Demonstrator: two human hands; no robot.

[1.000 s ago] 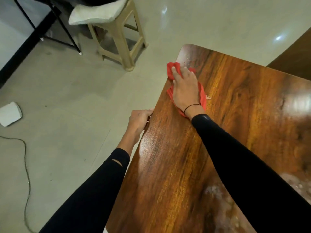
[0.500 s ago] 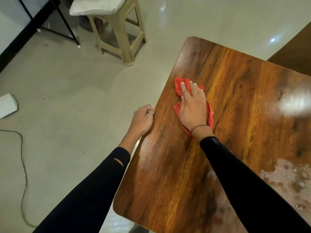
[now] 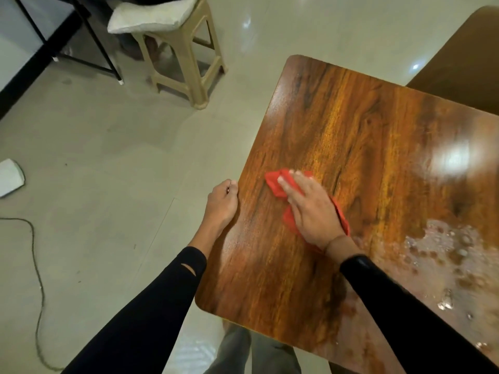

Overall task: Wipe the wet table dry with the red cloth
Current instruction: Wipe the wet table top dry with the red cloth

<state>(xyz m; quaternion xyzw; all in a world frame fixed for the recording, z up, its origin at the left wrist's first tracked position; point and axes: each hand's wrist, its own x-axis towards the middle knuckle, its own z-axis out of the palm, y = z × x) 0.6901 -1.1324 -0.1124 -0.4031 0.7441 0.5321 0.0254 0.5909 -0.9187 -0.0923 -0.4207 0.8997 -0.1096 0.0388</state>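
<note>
The red cloth lies crumpled on the glossy wooden table, near its left edge. My right hand presses flat on the cloth with straight fingers, covering most of it. My left hand grips the table's left edge with curled fingers. A patch of water with droplets spreads over the table to the right of my right hand, and more wet streaks reach the near edge.
A beige plastic stool with a white cushion stands on the floor at the upper left, beside black metal frame legs. A cable and a white object lie on the floor at left. Another wooden surface sits upper right.
My right hand has drawn the cloth along the left edge from the far corner towards me. My left hand has kept its hold on the table edge.
</note>
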